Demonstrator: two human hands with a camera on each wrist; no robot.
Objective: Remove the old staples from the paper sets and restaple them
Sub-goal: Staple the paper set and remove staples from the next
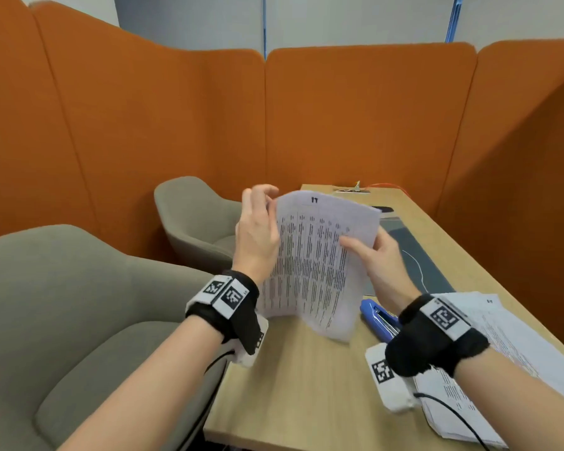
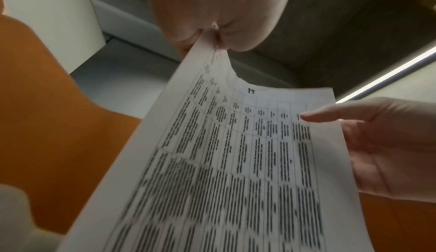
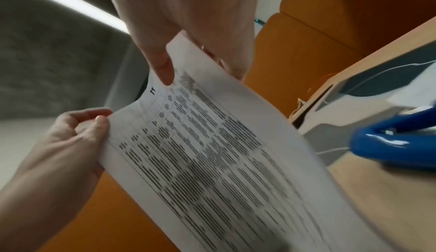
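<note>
A printed paper set (image 1: 316,262) with a table of text is held up above the wooden table (image 1: 306,385). My left hand (image 1: 258,229) pinches its top left corner (image 2: 212,49) between thumb and fingers. On the sheet's right edge my right hand (image 1: 375,258) grips it, thumb (image 3: 162,65) on the front and fingers behind. No staple is visible at the pinched corner. A blue stapler (image 1: 380,320) lies on the table under the paper, also seen in the right wrist view (image 3: 396,144).
More printed paper sets (image 1: 489,362) lie stacked at the table's right front. A dark mat (image 1: 414,255) with a thin white cable lies behind the held sheets. Grey armchairs (image 1: 79,320) stand left of the table; orange partition panels (image 1: 339,118) enclose the booth.
</note>
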